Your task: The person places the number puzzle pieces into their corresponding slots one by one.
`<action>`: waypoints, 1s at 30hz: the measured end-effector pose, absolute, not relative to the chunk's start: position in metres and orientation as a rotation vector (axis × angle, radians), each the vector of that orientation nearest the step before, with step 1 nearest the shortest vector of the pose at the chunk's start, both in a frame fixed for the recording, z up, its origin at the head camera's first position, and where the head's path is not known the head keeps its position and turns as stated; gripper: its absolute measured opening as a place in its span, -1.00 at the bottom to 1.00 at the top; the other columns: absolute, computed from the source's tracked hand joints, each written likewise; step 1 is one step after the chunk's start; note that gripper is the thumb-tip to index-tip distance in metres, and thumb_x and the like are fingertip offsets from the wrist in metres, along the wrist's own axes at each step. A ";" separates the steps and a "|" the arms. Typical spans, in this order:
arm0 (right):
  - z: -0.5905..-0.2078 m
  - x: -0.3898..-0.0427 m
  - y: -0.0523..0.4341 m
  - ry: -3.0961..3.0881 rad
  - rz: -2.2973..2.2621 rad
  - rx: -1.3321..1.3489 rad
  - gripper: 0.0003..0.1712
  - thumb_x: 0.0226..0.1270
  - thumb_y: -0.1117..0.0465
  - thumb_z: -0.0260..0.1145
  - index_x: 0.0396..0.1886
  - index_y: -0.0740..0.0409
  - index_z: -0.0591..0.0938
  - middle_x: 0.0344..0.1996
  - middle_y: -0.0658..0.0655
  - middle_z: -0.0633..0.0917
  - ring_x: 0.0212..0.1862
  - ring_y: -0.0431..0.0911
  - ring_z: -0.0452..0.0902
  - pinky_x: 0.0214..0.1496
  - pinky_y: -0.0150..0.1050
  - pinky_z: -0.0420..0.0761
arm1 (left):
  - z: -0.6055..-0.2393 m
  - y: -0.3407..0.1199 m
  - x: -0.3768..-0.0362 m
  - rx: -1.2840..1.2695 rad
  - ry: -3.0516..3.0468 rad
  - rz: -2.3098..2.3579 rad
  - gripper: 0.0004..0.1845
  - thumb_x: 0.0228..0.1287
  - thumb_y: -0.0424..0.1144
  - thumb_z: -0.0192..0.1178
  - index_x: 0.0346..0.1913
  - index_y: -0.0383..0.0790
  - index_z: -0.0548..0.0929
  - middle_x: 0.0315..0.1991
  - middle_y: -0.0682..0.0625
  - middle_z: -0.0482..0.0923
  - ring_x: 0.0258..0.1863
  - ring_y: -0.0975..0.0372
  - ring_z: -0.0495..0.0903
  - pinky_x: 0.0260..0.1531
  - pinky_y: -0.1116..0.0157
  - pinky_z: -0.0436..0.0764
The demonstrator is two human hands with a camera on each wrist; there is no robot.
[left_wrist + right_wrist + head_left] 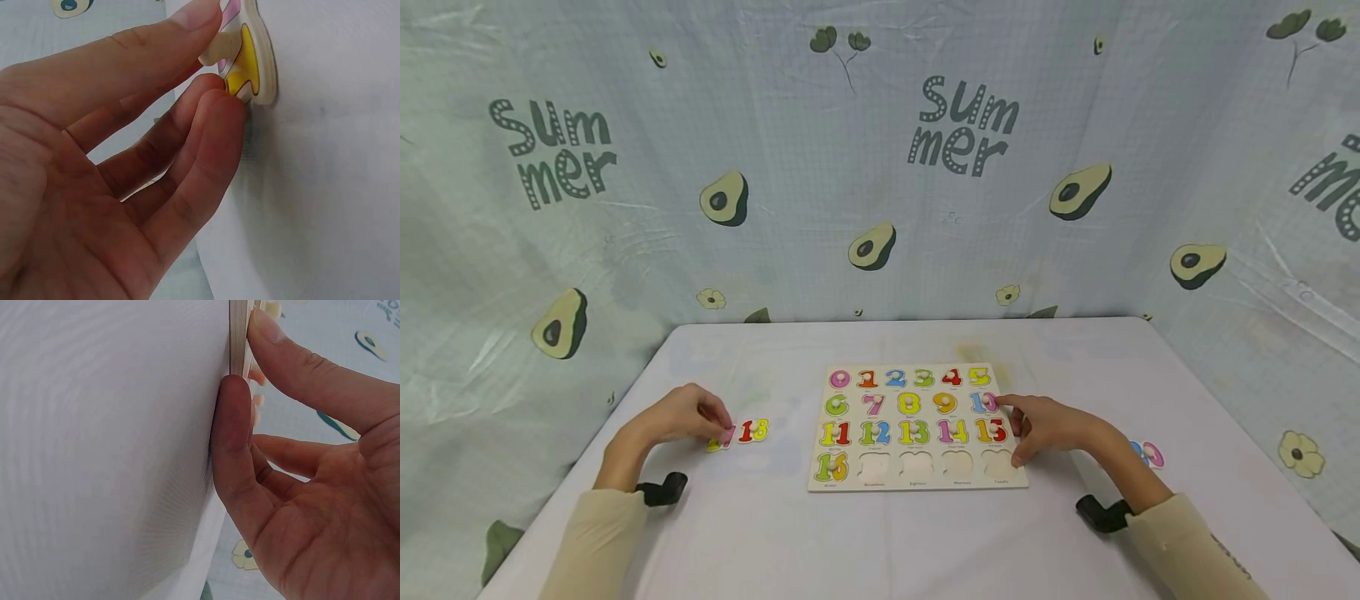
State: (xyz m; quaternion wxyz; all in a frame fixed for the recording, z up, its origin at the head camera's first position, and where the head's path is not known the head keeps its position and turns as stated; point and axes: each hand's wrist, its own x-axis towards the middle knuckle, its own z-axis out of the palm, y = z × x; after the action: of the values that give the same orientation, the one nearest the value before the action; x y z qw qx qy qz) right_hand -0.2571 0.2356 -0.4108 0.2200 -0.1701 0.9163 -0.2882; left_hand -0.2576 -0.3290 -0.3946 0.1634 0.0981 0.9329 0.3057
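Note:
Thumb and fingertips of my left hand pinch the wooden knob of a yellow-and-pink number 17 piece, low over the table at the left. Beside it lies a red-and-yellow number 18 piece. A wooden number puzzle board lies in the middle; pieces 0 to 16 sit in its recesses, and several bottom-row recesses show bare wood. My right hand rests along the board's right edge, thumb near the front corner and a fingertip beside the number 10 piece.
A blue-and-pink number piece lies right of the board, partly hidden by my right forearm. White cloth covers the table. A patterned curtain hangs behind and at both sides. Each wrist wears a black camera mount.

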 end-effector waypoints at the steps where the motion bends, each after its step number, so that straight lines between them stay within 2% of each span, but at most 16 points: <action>1: -0.411 -0.257 0.236 2.533 -0.798 -0.478 0.13 -0.04 0.23 0.68 0.52 0.32 0.31 -0.26 0.08 0.54 -0.19 -0.06 0.43 -0.17 -0.19 0.45 | -0.395 -0.329 -0.257 0.270 2.660 0.864 -0.89 0.13 -0.30 0.50 -0.30 -0.24 0.79 -0.41 0.03 0.72 -0.40 0.19 0.55 -0.33 0.26 0.56; 9: -0.410 -0.256 0.236 2.527 -0.805 -0.475 0.13 -0.04 0.23 0.68 0.52 0.32 0.31 -0.26 0.08 0.54 -0.19 -0.06 0.44 -0.16 -0.18 0.45 | -0.396 -0.329 -0.259 0.191 2.648 0.845 -0.85 0.11 -0.31 0.53 -0.32 -0.26 0.76 -0.52 0.02 0.66 -0.47 0.19 0.57 -0.34 0.25 0.60; 30: -0.408 -0.256 0.235 2.527 -0.792 -0.453 0.12 -0.04 0.24 0.68 0.52 0.30 0.31 -0.25 0.09 0.55 -0.17 -0.05 0.45 -0.15 -0.19 0.47 | -0.390 -0.330 -0.257 0.207 2.661 0.869 -0.88 0.11 -0.32 0.50 -0.35 -0.27 0.75 -0.50 0.01 0.65 -0.47 0.19 0.59 -0.36 0.24 0.63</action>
State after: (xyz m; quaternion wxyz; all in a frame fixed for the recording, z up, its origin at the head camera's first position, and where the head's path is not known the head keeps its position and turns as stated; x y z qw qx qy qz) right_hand -0.2560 0.2348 -0.4076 0.2254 -0.1642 0.9164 -0.2872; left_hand -0.2570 -0.3298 -0.3902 0.1664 0.0728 0.9348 0.3053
